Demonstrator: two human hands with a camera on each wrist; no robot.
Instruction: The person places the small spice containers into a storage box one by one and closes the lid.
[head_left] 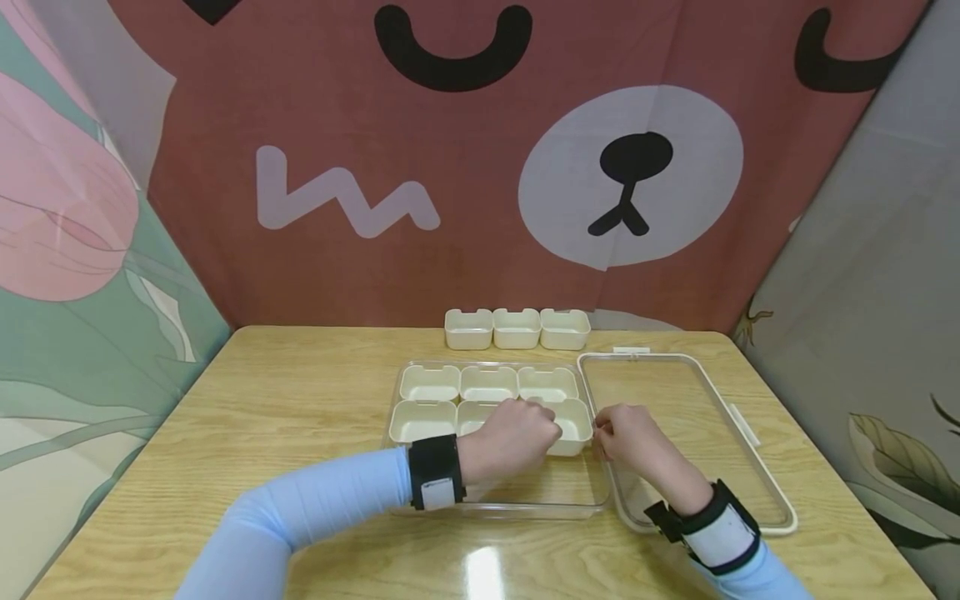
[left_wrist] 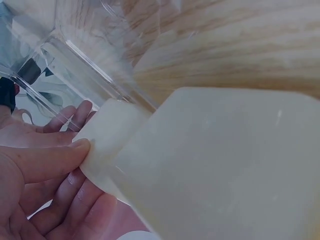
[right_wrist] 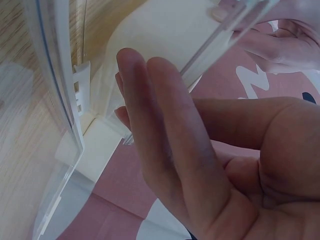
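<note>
My left hand [head_left: 513, 437] reaches over a clear plastic box [head_left: 525, 507] and pinches a cream plastic cup [head_left: 573, 427] at the right end of the front row. In the left wrist view, its thumb presses the wall of that cup [left_wrist: 107, 142], with the fingers around the edge. Beside it looms a neighbouring cream cup [left_wrist: 220, 165], which the hand partly hides in the head view. Close to the box's right wall is my right hand [head_left: 641, 437]. Its fingers [right_wrist: 175, 107] look fairly straight in the right wrist view, with nothing visible in their grasp.
Three cream cups [head_left: 517, 329] stand in a row at the back of the wooden table [head_left: 315, 375]. Right of the box lies a clear lid with a white rim [head_left: 716, 379] and side clips, partly under my right arm. A bear-print cloth [head_left: 480, 275] hangs behind.
</note>
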